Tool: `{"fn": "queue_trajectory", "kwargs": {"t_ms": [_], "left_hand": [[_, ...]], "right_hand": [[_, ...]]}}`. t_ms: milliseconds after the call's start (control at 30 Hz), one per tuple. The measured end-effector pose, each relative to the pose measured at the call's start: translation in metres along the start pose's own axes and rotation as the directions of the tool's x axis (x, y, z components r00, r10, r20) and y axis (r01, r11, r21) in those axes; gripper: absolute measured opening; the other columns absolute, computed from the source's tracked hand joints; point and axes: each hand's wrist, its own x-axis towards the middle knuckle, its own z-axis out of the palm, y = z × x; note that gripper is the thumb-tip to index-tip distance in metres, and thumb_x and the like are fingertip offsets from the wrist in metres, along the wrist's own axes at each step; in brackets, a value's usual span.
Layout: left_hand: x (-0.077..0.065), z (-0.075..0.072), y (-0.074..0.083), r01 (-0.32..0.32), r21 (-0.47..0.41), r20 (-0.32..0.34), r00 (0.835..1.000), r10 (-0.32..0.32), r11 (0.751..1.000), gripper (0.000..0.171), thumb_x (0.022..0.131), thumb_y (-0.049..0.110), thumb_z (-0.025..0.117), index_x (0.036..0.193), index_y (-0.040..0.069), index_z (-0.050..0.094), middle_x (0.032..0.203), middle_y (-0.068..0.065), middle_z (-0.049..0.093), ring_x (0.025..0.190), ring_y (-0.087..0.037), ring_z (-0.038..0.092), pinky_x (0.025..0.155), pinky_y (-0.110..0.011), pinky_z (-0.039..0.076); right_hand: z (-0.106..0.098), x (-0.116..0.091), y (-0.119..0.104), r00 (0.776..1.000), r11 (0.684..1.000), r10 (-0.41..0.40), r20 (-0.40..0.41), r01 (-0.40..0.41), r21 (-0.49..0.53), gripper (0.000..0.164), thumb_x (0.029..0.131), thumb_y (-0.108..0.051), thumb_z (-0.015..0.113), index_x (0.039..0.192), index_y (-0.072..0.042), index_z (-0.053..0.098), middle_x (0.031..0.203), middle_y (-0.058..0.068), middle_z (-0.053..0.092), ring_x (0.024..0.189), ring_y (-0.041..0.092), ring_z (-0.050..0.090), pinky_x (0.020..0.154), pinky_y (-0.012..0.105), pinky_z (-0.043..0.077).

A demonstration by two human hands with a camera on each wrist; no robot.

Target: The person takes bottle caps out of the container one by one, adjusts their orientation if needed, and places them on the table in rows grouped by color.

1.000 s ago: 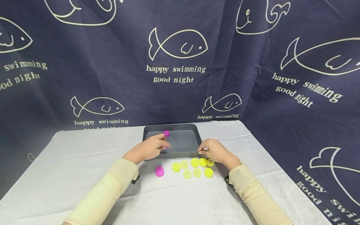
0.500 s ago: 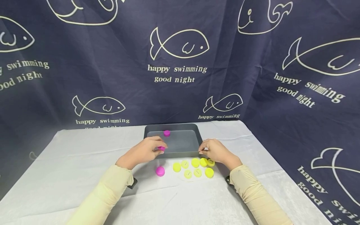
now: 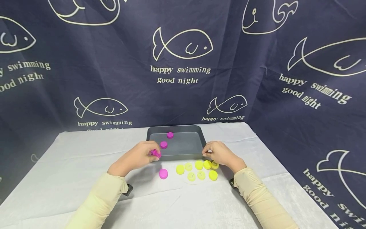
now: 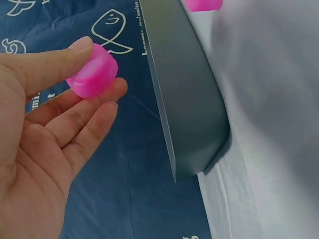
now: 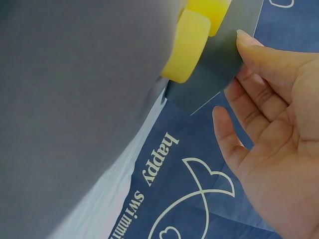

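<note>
My left hand [image 3: 137,156] pinches a pink bottle cap [image 4: 93,73] between thumb and fingers, above the front left corner of a dark grey tray [image 3: 171,157]. Inside the tray lie two pink caps, one near the back wall [image 3: 170,135] and the other nearer the left side [image 3: 163,145]. Another pink cap [image 3: 163,174] rests on the white cloth in front of the tray. At the tray's front right corner, my right hand [image 3: 220,154] grips the rim, with the thumb on one face of the wall and fingers on the other.
Several yellow caps [image 3: 199,165] lie in two loose rows on the white cloth [image 3: 177,206], just before the tray. Some sit close to my right hand. A dark blue curtain [image 3: 183,101] with fish prints hangs behind the table and along the right side.
My left hand has drawn back left and toward the front, holding the pink cap. A second pink cap in the tray now shows where the hand was. My right hand stays at the rim.
</note>
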Motion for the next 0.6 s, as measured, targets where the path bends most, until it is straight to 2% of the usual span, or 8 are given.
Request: {"fn": "queue_trajectory", "kwargs": {"t_ms": [200,400,533,600], "left_hand": [[-0.010,0.000,-0.003,0.065,0.003,0.016,0.998,-0.065,0.998,0.022,0.079,0.007,0.080,0.083,0.020,0.063,0.085,0.014,0.063,0.084,-0.010,0.063,0.079,-0.032,0.056],[-0.014,0.003,-0.008,0.069,0.052,0.016,0.997,-0.070,0.996,0.030,0.074,0.011,0.085,0.076,0.021,0.057,0.081,0.015,0.056,0.079,-0.013,0.058,0.074,-0.030,0.053],[-0.017,0.005,-0.010,0.105,0.035,0.073,0.992,-0.107,0.994,0.033,0.072,0.011,0.087,0.071,0.022,0.056,0.079,0.014,0.054,0.078,-0.022,0.058,0.071,-0.028,0.048],[-0.019,0.006,-0.011,0.125,0.023,0.113,0.985,-0.127,0.992,0.033,0.071,0.011,0.087,0.070,0.022,0.056,0.077,0.013,0.054,0.076,-0.022,0.058,0.069,-0.027,0.047]], "right_hand": [[0.001,0.000,0.001,1.000,1.000,-0.006,-0.007,0.006,0.013,0.005,0.085,-0.008,0.076,0.086,-0.012,0.079,0.084,-0.011,0.070,0.090,0.017,0.068,0.096,0.042,0.052],[0.000,0.000,0.001,1.000,1.000,-0.005,-0.008,0.005,0.017,0.005,0.085,-0.008,0.076,0.085,-0.012,0.078,0.083,-0.012,0.069,0.090,0.017,0.068,0.095,0.042,0.052],[0.000,0.000,0.001,1.000,1.000,-0.006,-0.010,0.006,0.020,0.005,0.084,-0.007,0.076,0.085,-0.012,0.078,0.083,-0.012,0.069,0.090,0.017,0.068,0.098,0.042,0.051],[0.000,0.000,0.001,1.000,1.000,-0.007,-0.007,0.007,0.014,0.004,0.085,-0.008,0.076,0.085,-0.012,0.078,0.083,-0.012,0.069,0.090,0.017,0.068,0.101,0.043,0.049]]}}
